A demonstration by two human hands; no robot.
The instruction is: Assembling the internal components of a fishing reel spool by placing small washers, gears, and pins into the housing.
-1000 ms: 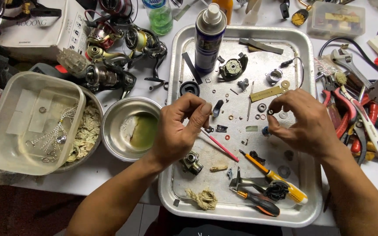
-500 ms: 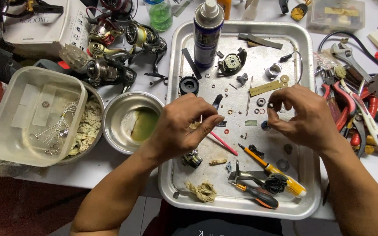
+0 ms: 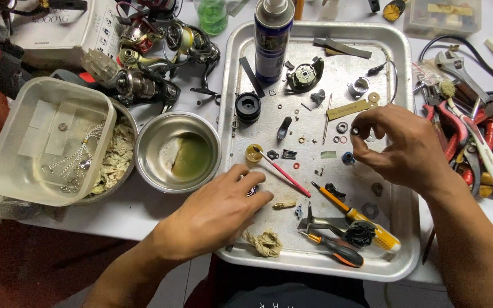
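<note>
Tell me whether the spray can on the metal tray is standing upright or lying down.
Upright. The spray can stands on its base at the far end of the tray, its nozzle top facing the head camera.

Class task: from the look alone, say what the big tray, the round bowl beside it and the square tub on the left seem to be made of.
Tray: seemingly aluminium or steel, dull grey, scuffed, matt sheen.
Bowl: probably stainless steel, brighter, with mirror-like reflections on its rim; greenish liquid lies inside.
Tub: plastic by its look, milky and translucent, with the contents showing through its walls.
</note>
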